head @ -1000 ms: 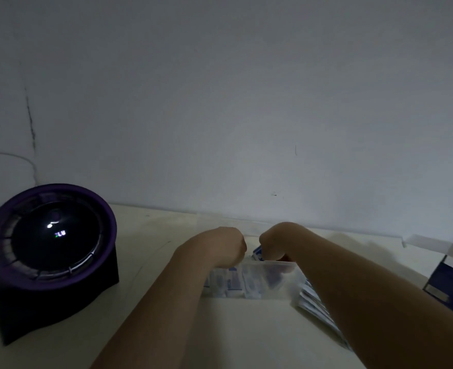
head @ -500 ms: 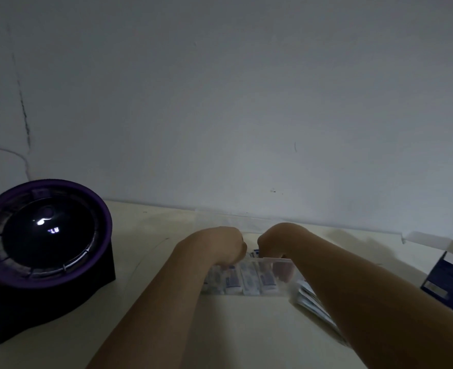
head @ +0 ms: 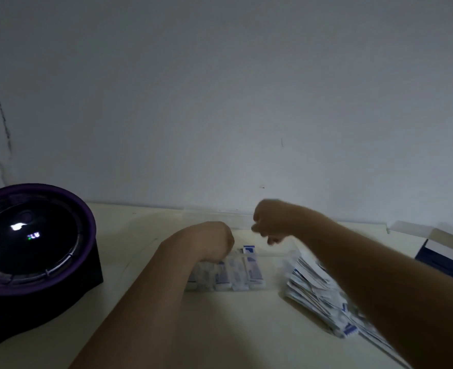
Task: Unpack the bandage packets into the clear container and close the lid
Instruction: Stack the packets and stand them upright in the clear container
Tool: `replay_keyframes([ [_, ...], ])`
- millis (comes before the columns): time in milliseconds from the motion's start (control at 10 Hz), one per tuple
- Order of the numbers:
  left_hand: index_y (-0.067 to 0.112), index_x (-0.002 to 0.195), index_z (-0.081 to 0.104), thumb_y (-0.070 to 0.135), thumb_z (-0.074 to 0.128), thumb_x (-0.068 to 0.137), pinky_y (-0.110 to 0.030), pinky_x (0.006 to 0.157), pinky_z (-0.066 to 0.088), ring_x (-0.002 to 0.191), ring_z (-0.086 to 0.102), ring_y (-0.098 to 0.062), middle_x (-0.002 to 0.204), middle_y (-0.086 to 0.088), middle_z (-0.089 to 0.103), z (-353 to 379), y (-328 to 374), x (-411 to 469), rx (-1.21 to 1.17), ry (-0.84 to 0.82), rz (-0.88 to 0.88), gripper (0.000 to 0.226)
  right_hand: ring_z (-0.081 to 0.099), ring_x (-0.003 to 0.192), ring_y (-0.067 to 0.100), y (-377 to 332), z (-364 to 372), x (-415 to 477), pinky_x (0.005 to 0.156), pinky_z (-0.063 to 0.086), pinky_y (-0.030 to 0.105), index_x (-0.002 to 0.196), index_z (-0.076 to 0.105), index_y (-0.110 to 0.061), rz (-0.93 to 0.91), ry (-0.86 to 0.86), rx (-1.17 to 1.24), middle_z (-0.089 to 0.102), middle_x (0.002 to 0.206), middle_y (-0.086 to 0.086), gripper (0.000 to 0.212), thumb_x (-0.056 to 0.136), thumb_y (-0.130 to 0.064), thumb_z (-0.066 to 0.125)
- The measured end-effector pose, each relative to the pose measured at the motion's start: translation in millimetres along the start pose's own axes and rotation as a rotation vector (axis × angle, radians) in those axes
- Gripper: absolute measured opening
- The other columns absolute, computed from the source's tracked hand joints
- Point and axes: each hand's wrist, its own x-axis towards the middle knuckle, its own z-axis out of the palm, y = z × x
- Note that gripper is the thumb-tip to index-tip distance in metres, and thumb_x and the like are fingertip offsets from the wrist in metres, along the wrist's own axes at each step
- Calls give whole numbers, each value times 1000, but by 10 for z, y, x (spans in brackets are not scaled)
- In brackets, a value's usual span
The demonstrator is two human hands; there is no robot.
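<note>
Container filling in progress. The clear container (head: 280, 267) is sitting mid-bench (head: 220, 328) toward the back edge, with a row of bandage packets (head: 236, 274) standing upright in its left half and its right half looking bare. The left hand (head: 214, 241) is resting at the container's left end, knuckles to camera and fingers hidden, so I cannot tell whether it is gripping anything. The right hand (head: 270, 225) is hovering above the container with fingers curled; it is blurred and I cannot tell if it is pinching a packet. The loose pile (head: 313, 283) is lying just beside the container on the right-edge side, and the open blue box (head: 438, 258) is sitting near the back-right corner. Suggesting: left hand bracing the row so it is not toppling, right hand pulling small squared stacks from the pile and slotting them upright into the bare half, all facing one way. Keep tops below the rim or the lid will likely be fouling. Lid location not readable in this light.
</note>
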Motion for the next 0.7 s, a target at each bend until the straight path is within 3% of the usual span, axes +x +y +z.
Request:
replay_keyframes([
  [100, 3, 119, 59, 16, 36, 98, -34, 95, 48, 107, 60, -25, 122, -12, 61, -18, -29, 9, -125, 51, 43, 33, 70, 80, 19, 209, -250, -308, 71, 50, 22, 116, 59, -7, -147, 271, 63, 69, 99, 5, 27, 95, -21, 51],
  [200, 15, 121, 57, 18, 35, 97, -36, 90, 51, 94, 65, -18, 121, -3, 61, -47, 53, -56, -224, 122, 81, 33, 67, 75, 12, 557, -254, -615, 65, 48, 17, 111, 62, -15, -173, 383, 140, 70, 92, 2, 21, 93, -22, 54],
  [400, 33, 117, 54, 25, 38, 95, -39, 81, 54, 84, 66, -14, 107, 7, 65, 20, 245, -211, -216, 315, 208, 28, 63, 92, 14, 1198, 148, -711, 87, 46, 23, 110, 66, -15, -18, 294, 31, 69, 107, 2, 23, 91, -25, 58],
  [600, 36, 114, 57, 24, 46, 95, -34, 85, 52, 89, 62, -2, 99, 17, 66, 116, 488, -441, -201, 437, 328, 25, 51, 116, 21, 1384, 493, -430, 96, 39, 28, 126, 53, -11, 65, 252, 52, 57, 125, 6, 52, 88, -47, 56],
  [700, 39, 110, 58, 26, 47, 94, -36, 84, 52, 90, 63, -2, 96, 16, 67, 171, 517, -553, -215, 455, 330, 24, 51, 117, 27, 1437, 466, -319, 98, 42, 34, 125, 55, -9, 107, 272, -32, 56, 126, 11, 54, 87, -46, 58],
])
